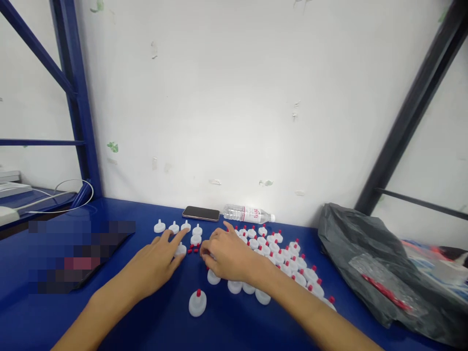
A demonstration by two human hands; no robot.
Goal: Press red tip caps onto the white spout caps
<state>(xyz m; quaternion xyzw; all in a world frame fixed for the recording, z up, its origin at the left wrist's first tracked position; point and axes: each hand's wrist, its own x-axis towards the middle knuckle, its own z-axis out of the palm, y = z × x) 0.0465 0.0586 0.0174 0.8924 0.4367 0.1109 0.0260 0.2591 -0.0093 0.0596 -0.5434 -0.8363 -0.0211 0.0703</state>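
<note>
My left hand (155, 265) reaches in from the left, thumb and index finger apart around a white nozzle cap (180, 250); I cannot tell whether they press on it. Beyond its fingers stand several white nozzle caps without red tips (160, 226). Small loose red tips (193, 249) lie between the two hands. My right hand (228, 253) is closed, fingers curled down just right of these tips; whatever its fingertips hold is hidden. Around and behind it stand many white nozzle caps with red tips (274, 247). One red-tipped cap (197, 304) stands apart nearer to me.
A phone (201, 213) and a clear plastic bottle (248, 213) lie along the wall on the blue table (153, 321). To the right is a black plastic bag (347, 243) with a clear packet of red pieces (387, 292). A dark, partly blurred item (106, 248) lies left.
</note>
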